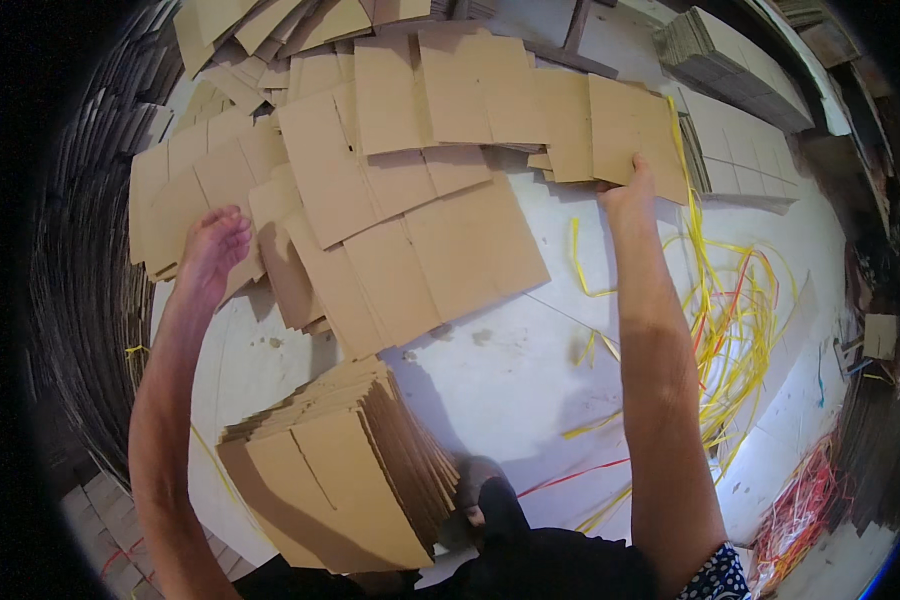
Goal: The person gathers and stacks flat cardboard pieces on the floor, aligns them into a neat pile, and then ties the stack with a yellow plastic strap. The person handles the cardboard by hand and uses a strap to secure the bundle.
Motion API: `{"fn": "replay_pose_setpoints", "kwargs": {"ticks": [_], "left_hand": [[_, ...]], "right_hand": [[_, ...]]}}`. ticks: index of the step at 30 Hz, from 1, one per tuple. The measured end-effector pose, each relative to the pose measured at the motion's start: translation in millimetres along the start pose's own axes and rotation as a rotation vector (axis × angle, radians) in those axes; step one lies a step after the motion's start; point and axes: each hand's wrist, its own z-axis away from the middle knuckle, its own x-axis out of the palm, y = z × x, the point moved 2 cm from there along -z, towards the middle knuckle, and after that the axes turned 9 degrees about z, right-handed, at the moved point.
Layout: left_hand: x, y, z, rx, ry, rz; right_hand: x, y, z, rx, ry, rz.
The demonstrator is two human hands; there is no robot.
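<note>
My right hand [630, 192] grips the near edge of a flat brown cardboard sheet [635, 130] at the right end of a spread row. Its thumb lies on top and the fingers are partly hidden beneath. My left hand [215, 250] is closed, fingers curled with nothing visible in them, over the scored cardboard sheets [195, 185] at the left. Between the hands, more overlapping cardboard sheets [470, 240] fan out across the white floor. Close to my body, a thick stack of cardboard sheets [320, 480] leans on its edges.
Yellow plastic strapping [735, 330] lies tangled right of my right forearm, with a red and white tangle [795, 510] nearer. Bundled cardboard stacks [735, 150] stand at the far right. Tall cardboard piles [85, 290] line the left side. My foot [480, 485] is beside the near stack.
</note>
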Motion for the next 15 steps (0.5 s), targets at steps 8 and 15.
{"fn": "replay_pose_setpoints", "kwargs": {"ticks": [8, 15], "left_hand": [[7, -10, 5, -0.026, 0.006, 0.042], [14, -4, 11, 0.029, 0.037, 0.093]], "right_hand": [[7, -44, 7, -0.035, -0.082, -0.06], [-4, -73, 49, -0.218, 0.01, 0.16]]}}
